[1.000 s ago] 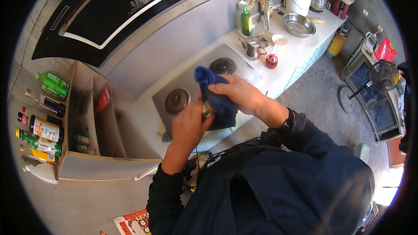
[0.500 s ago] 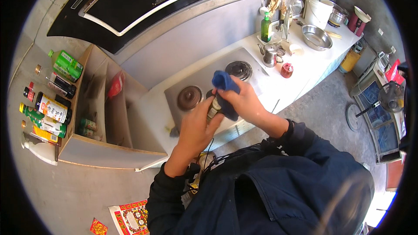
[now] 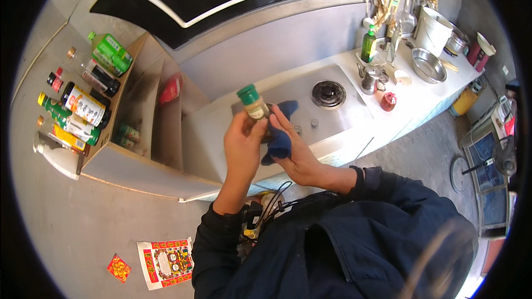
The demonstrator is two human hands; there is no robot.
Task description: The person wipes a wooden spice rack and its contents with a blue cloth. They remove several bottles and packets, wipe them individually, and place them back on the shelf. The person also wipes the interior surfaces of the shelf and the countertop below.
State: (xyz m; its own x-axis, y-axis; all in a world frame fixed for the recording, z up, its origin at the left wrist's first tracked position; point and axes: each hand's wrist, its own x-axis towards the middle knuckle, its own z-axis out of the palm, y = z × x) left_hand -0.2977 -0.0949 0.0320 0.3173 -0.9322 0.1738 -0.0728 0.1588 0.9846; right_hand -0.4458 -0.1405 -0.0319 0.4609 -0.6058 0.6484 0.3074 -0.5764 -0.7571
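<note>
A small spice jar (image 3: 256,112) with a green cap is held up over the left part of the steel cooktop (image 3: 357,99). My left hand (image 3: 242,143) is closed round its lower side, thumb on the front, and the cap points up and to the left. Closed on a dark blue cloth (image 3: 280,143), my right hand (image 3: 302,163) presses close against the jar's lower end. Part of the cloth hangs below the fingers and part shows behind them. The jar's base is hidden by the hands and cloth.
At left, a wooden shelf unit (image 3: 141,166) carries several bottles on top, among them a green one (image 3: 111,52). A metal kettle (image 3: 370,82), a red jar (image 3: 388,101), a steel bowl (image 3: 428,66) and a white bucket (image 3: 432,32) stand on the counter. A black range hood (image 3: 221,0) hangs above.
The jar has turned so its green cap now shows, where the cloth was wrapped over its upper end before. My right hand has moved down beside it. The whole view has shifted.
</note>
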